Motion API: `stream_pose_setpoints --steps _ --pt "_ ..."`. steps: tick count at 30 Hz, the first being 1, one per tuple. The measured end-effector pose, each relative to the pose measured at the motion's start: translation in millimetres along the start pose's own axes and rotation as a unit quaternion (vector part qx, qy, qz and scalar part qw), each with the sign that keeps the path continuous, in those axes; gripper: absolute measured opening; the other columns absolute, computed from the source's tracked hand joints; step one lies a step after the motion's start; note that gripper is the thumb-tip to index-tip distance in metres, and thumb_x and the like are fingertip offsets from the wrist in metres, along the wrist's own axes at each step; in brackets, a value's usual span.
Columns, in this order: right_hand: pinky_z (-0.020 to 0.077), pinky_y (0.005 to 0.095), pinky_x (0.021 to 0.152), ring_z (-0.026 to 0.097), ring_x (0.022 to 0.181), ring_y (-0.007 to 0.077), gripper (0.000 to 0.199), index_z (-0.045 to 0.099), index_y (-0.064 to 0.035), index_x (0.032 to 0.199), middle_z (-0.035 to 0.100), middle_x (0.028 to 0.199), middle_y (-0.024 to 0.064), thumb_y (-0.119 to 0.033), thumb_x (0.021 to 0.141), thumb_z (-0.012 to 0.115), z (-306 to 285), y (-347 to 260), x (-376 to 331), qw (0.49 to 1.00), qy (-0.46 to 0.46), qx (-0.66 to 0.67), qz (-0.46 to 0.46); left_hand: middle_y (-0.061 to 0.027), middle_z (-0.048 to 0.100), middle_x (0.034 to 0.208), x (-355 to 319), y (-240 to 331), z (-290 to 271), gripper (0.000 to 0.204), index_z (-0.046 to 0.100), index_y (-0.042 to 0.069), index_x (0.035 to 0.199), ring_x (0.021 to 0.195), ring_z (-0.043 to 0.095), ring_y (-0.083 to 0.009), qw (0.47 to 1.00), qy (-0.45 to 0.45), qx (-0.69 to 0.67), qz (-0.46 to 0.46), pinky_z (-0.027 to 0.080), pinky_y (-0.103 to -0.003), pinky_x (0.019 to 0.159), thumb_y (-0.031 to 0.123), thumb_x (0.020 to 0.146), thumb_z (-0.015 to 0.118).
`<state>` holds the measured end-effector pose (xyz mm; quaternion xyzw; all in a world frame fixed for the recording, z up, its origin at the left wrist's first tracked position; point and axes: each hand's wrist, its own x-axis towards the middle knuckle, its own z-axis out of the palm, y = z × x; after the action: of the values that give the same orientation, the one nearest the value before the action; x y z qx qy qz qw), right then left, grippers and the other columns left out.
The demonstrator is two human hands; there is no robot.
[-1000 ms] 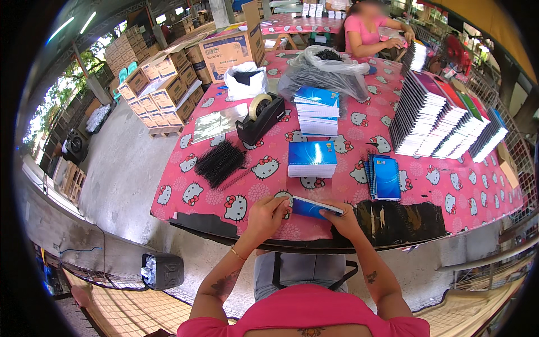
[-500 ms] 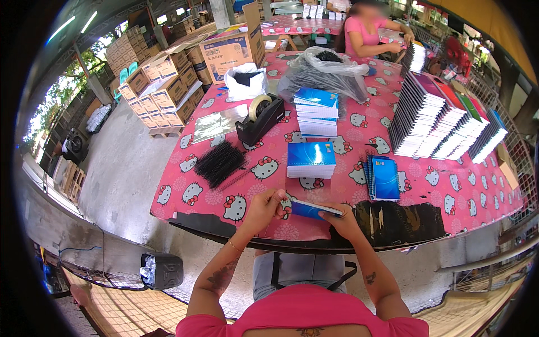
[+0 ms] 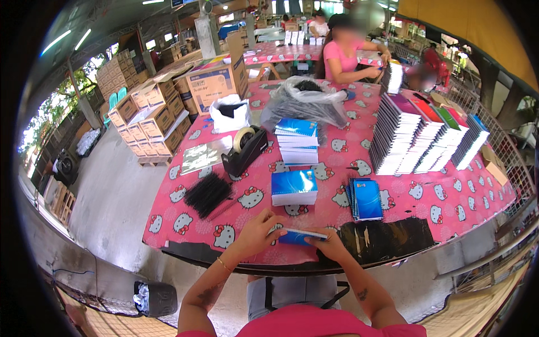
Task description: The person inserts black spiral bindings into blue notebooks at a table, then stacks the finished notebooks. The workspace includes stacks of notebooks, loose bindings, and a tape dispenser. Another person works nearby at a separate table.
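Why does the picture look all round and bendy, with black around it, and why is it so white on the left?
Head view: a fisheye lens, so the table edge curves and the corners go black; daylight at the left rim washes out to white; the middle is sharp, with both hands, left and right, on a blue booklet; faces at the back are blurred.
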<state>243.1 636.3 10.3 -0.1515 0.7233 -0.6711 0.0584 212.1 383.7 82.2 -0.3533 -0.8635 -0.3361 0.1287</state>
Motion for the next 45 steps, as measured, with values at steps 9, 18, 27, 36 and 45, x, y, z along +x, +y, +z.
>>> stream_pose_setpoints --steps 9,18,27,36,45 --pt "0.0483 0.0282 0.086 0.061 0.094 0.0119 0.031 0.069 0.0001 0.118 0.071 0.103 0.0057 -0.007 0.087 0.072 0.9 -5.3 -4.6 0.998 0.062 0.016 0.010 -0.0152 0.054 0.126 -0.1 -0.7 12.7 0.050 0.054 0.006 0.130 0.117 0.054 -0.0355 0.980 -0.036 0.193 -0.019 0.044 -0.050 0.095 0.037 0.092 0.062" --pt "0.0487 0.0270 0.077 0.061 0.083 0.0116 0.031 0.071 0.0008 0.115 0.070 0.094 0.0023 -0.007 0.085 0.073 17.9 -9.7 -13.8 0.988 0.131 0.081 0.026 -0.0100 0.058 0.127 -17.3 14.1 24.0 0.050 0.054 0.007 0.132 0.124 0.053 -0.0269 0.965 0.056 0.256 -0.002 0.022 -0.061 0.114 0.039 0.093 0.061" --pt "0.0474 0.0270 0.082 0.060 0.087 0.0102 0.025 0.070 0.0036 0.111 0.069 0.094 0.0055 -0.005 0.087 0.071 10.4 -37.2 -20.3 0.996 0.083 -0.012 -0.013 -0.0036 0.060 0.092 -3.3 9.1 -4.8 0.022 0.061 0.012 0.106 0.097 0.064 -0.0249 0.991 -0.009 0.106 0.082 0.023 -0.059 0.115 0.028 0.092 0.065" --pt "0.0472 0.0266 0.082 0.059 0.087 0.0105 0.026 0.070 0.0028 0.112 0.068 0.095 0.0036 -0.006 0.087 0.072 9.8 -51.7 -26.2 0.995 0.100 0.026 0.009 -0.0097 0.058 0.129 6.1 20.2 0.0 0.049 0.056 0.009 0.127 0.129 0.050 -0.0273 0.982 -0.023 0.178 0.055 0.019 -0.067 0.111 0.042 0.092 0.062" --pt "0.0457 0.0233 0.073 0.055 0.083 0.0065 0.035 0.068 -0.0014 0.122 0.067 0.096 -0.0014 -0.010 0.089 0.073 23.0 -53.4 -27.0 0.984 0.105 0.128 0.065 -0.0280 0.033 0.153 -3.4 53.5 20.5 0.086 0.038 -0.006 0.144 0.146 0.026 -0.0420 0.953 -0.020 0.300 -0.044 0.011 -0.073 0.109 0.058 0.089 0.056"
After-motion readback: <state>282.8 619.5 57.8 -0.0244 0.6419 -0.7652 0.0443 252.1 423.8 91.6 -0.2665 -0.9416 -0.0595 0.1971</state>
